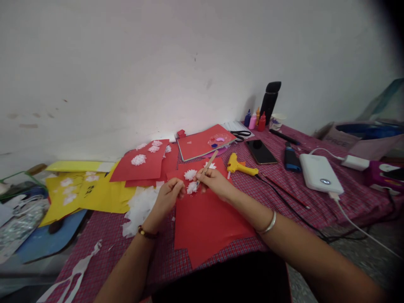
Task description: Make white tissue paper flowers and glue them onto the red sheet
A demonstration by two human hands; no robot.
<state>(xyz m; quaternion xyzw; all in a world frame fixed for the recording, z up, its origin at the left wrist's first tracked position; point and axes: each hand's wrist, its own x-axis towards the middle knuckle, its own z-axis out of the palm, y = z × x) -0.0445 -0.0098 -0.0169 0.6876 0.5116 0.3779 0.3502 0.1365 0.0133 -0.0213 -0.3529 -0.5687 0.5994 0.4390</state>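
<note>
My right hand (213, 180) is closed around a thin wooden brush (208, 164), its tip pressed toward a small white tissue flower (192, 187) on a red paper sheet (205, 223). My left hand (170, 194) has its fingers pinched together at the left edge of that flower. A second white tissue flower (190, 174) lies just behind it on the same red sheet.
More red sheets with white flowers (139, 160) and yellow sheets (85, 193) lie to the left, with white tissue scraps (139, 208). A yellow glue gun (240, 167), phone (261, 151), white power bank (320, 173), paint bottles (256, 120), palette (219, 139) and scissors (240, 134) sit on the right.
</note>
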